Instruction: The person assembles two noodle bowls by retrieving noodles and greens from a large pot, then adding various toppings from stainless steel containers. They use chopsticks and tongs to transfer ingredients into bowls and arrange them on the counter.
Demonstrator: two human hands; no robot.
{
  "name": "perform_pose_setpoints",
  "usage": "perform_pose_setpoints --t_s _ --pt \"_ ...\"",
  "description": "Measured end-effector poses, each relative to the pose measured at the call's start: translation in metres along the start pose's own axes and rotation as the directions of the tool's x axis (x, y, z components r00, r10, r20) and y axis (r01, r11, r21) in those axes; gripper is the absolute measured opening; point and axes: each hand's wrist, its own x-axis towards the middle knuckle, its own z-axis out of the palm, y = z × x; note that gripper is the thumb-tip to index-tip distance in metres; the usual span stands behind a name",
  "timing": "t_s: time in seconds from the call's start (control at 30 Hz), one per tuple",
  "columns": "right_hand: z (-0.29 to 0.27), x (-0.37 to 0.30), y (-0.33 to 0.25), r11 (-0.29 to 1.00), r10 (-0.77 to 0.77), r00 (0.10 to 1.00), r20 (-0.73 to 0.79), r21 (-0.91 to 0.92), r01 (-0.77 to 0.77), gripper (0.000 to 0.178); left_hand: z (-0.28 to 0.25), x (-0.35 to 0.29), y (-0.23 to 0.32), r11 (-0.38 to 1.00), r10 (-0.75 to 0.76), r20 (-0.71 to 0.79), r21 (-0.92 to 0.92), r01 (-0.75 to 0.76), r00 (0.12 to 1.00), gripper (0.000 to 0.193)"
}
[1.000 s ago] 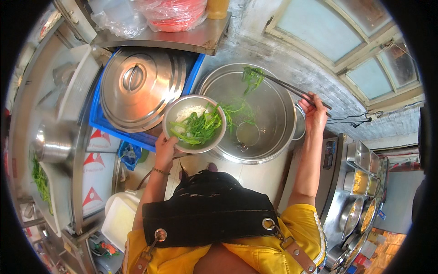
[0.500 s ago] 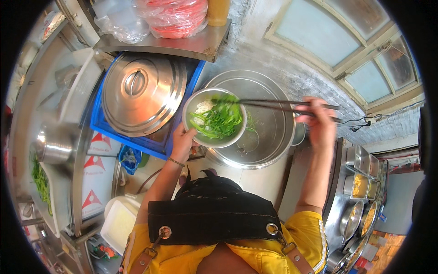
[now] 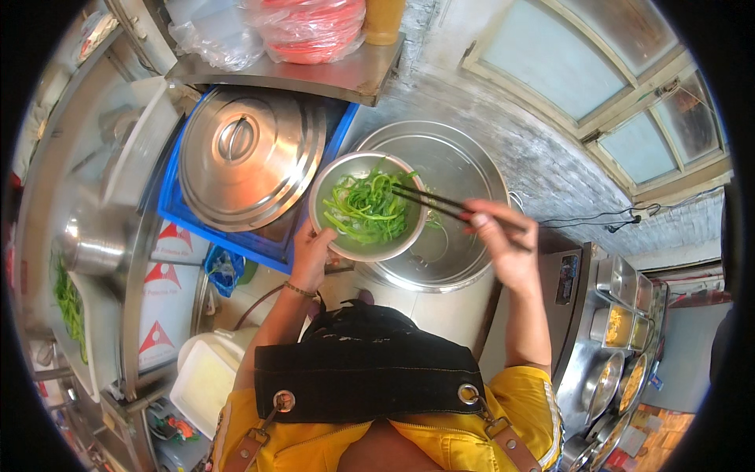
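Observation:
My left hand grips the near-left rim of a metal bowl, thumb on the inner edge. Green leafy vegetables lie heaped in the bowl, covering most of what is beneath them. In my right hand is a pair of dark chopsticks, their tips pointing left into the greens at the bowl's right side. Under the bowl stands a large round metal pot, with a few green scraps and some liquid at its bottom.
A lidded metal pot sits in a blue crate at the left. Above it, a metal shelf carries bagged goods. Food pans line the counter at the right. More greens lie in a white tray at the far left.
My right hand has moved left and down, closer to the bowl, bringing the chopsticks to a steeper slant. The pale noodles seen in the bowl before are now mostly covered by greens.

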Motion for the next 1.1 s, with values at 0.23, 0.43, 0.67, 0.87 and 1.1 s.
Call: perform_pose_setpoints --t_s 0.23,0.43,0.67,0.87,1.1 --pt "-0.041 -0.016 -0.024 0.999 0.019 0.997 0.078 0.03 -0.022 0.019 -0.001 -0.008 -0.014 1.0 0.024 -0.028 0.004 -0.024 0.999 0.028" --pt "-0.028 -0.032 0.002 0.997 -0.08 0.997 -0.017 0.004 0.08 0.019 0.016 -0.023 -0.013 0.999 -0.042 0.062 -0.021 0.043 0.997 0.029" --pt "-0.04 -0.075 -0.037 0.919 -0.294 0.942 0.163 -0.224 0.325 0.021 0.014 -0.027 -0.01 0.996 -0.023 0.211 0.091 0.004 0.977 0.03" --pt "-0.032 -0.14 -0.055 0.962 -0.107 0.98 -0.167 -0.265 0.06 0.019 0.023 -0.048 -0.001 0.983 -0.147 0.299 0.149 0.106 0.943 0.03" --pt "-0.023 -0.234 -0.097 0.991 -0.071 0.828 -0.556 -0.135 -0.006 0.019 0.02 -0.072 -0.03 0.968 -0.229 0.403 0.188 0.165 0.886 0.03"
